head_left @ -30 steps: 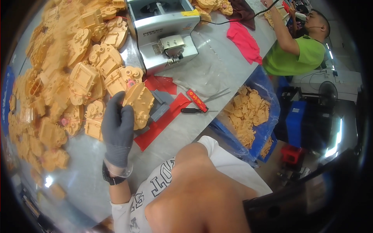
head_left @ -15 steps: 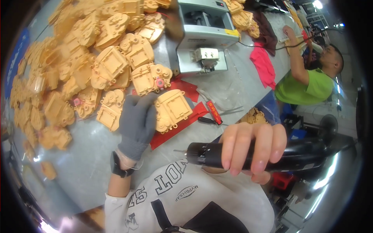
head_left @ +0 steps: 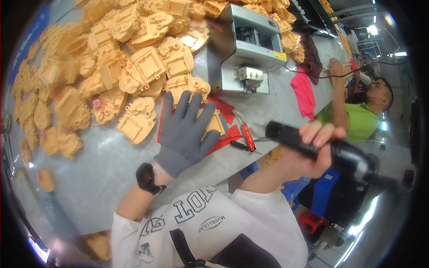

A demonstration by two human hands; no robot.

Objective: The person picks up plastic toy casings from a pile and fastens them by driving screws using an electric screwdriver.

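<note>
The grey work table [head_left: 111, 192] carries a heap of tan housings [head_left: 143, 69] to the left and a silver machine [head_left: 232, 58] beyond my hands. My right hand [head_left: 315, 149] is wrapped around a black handheld driver [head_left: 286, 135], fingers closed on its barrel, held clear of the table to my right. My left hand [head_left: 184, 129], in a grey glove, lies palm down, fingers spread wide, over a single tan housing [head_left: 216, 123] on the table; most of that part is covered, and I cannot tell whether my fingers press on it. Handling: the housing appears to be moulded plastic, light and stiff; take it by the outer rim. The driver looks rigid, heavier and smooth enough to slip; grip it mid-barrel. Count, largest first: machine, one; pink cloth [head_left: 304, 94], one; driver, one; housing under the glove, one; red-bodied tool [head_left: 248, 138], one; black-handled screwdriver [head_left: 240, 145], one. The heaped housings overlap too much for an exact count.
</note>
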